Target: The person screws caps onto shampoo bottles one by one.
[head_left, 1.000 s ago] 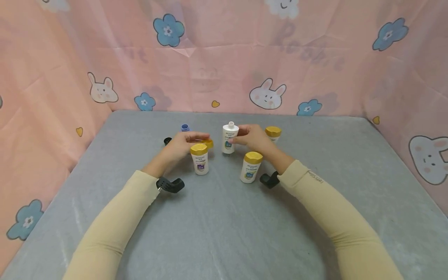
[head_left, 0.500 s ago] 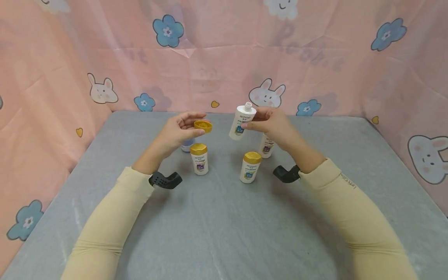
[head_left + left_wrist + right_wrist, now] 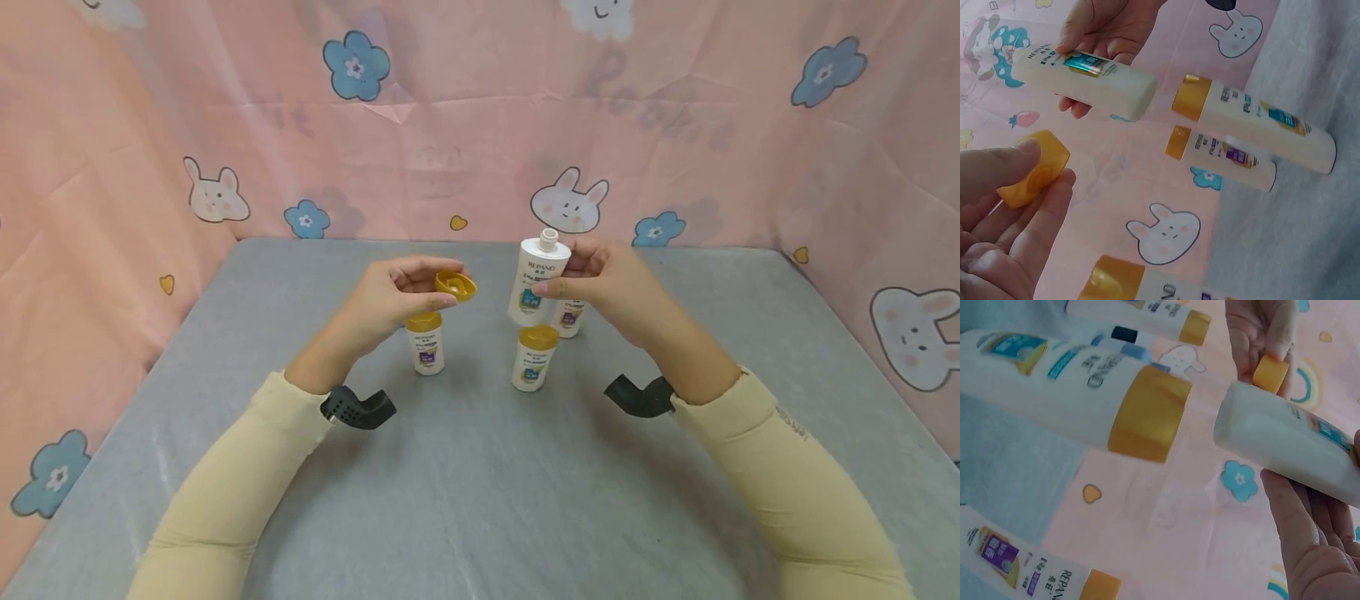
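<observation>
A white bottle [image 3: 528, 282], uncapped, is held up, leaning slightly right; to its left, a gold cap [image 3: 456, 286] is held tilted, hollow underside showing.

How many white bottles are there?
4: the uncapped bottle in the right hand, plus three standing on the table: the left bottle, the front bottle, and the back bottle, partly hidden by the right hand. Others may be hidden.
</observation>
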`<state>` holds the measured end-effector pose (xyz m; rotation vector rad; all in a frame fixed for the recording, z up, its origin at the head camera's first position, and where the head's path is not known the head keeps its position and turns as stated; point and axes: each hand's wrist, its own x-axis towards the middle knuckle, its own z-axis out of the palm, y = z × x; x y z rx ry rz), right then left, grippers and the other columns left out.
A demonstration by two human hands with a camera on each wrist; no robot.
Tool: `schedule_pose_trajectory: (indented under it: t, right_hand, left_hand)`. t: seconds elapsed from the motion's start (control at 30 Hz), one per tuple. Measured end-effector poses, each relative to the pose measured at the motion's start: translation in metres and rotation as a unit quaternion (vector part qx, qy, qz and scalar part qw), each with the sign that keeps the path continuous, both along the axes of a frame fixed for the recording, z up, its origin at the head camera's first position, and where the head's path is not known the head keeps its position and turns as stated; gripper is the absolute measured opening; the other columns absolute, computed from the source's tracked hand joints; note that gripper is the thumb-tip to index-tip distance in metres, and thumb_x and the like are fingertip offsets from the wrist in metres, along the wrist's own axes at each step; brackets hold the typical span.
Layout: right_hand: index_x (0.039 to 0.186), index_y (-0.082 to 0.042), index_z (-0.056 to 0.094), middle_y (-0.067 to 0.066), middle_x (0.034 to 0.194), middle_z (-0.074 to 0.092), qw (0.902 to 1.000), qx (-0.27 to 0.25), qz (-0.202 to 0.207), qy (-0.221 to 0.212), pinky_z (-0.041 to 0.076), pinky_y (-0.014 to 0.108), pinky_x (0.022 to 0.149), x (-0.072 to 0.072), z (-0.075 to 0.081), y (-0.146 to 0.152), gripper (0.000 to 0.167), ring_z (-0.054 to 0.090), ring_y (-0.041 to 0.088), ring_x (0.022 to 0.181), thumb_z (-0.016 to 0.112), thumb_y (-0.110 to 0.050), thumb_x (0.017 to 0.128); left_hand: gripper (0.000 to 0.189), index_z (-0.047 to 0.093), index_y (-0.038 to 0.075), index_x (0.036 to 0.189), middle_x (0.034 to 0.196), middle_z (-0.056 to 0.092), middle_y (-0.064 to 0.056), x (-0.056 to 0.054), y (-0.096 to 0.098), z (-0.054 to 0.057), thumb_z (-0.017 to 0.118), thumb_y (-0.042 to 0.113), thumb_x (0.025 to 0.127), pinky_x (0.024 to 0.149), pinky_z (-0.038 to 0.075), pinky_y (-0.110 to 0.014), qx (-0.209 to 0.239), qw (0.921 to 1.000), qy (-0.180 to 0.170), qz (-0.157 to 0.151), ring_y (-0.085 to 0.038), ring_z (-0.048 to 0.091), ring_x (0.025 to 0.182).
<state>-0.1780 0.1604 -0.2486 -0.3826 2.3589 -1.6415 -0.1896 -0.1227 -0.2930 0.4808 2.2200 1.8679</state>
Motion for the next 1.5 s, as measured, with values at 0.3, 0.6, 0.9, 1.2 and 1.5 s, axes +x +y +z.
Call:
schedule_pose_trajectory:
  t: [0.3,0.6,0.9,1.2,1.5]
  right_hand:
    - [0.126,-0.005,0.063,-0.008,0.108,0.072,0.9998,-0.012,0.015,-0.010,0.056,0.029,0.089,0.020,-0.010,-0.003,0.039,0.068,0.011,0.103,0.073,-0.014,0.089]
    - [0.131,-0.007,0.064,0.012,0.126,0.068,0.9991,0.037,0.016,-0.010,0.053,0.045,0.100,0.030,-0.035,-0.003,0.043,0.067,0.020,0.111,0.073,-0.017,0.090]
    - [0.129,-0.007,0.066,0.013,0.122,0.070,0.9972,0.066,0.031,0.017,0.058,0.044,0.091,0.039,-0.045,-0.006,0.040,0.068,0.024,0.107,0.073,-0.020,0.091]
    - [0.124,-0.008,0.070,0.012,0.116,0.072,0.9968,0.070,0.034,0.020,0.059,0.040,0.084,0.046,-0.051,-0.005,0.039,0.070,0.023,0.100,0.078,-0.021,0.087]
    - [0.122,-0.003,0.069,0.017,0.115,0.070,0.9958,0.063,0.062,0.021,0.059,0.038,0.083,0.050,-0.054,-0.008,0.038,0.069,0.023,0.096,0.076,-0.017,0.088]
  left_hand:
    - [0.050,0.056,0.011,0.140,0.131,0.065,-0.010,0.015,0.005,0.001,0.069,0.006,0.092,0.095,0.057,-0.029,0.022,0.9995,-0.003,-0.024,-0.013,0.066,0.112]
    - [0.032,0.058,0.000,0.120,0.122,0.070,-0.008,0.027,0.011,-0.004,0.067,-0.004,0.090,0.092,0.058,-0.029,0.080,0.9957,0.002,-0.046,-0.014,0.068,0.108]
    - [0.037,0.061,0.001,0.129,0.126,0.065,-0.012,0.034,0.015,-0.006,0.067,0.003,0.092,0.094,0.058,-0.030,0.046,0.9982,0.003,-0.038,-0.017,0.067,0.108]
    - [0.033,0.063,-0.002,0.123,0.113,0.071,-0.010,0.038,0.015,-0.008,0.068,0.002,0.090,0.089,0.059,-0.029,0.055,0.9975,-0.006,-0.043,-0.014,0.071,0.097]
    - [0.038,0.068,0.008,0.128,0.125,0.069,-0.007,0.045,0.016,-0.007,0.072,0.012,0.091,0.084,0.058,-0.025,-0.033,0.9969,0.045,-0.055,-0.017,0.067,0.110]
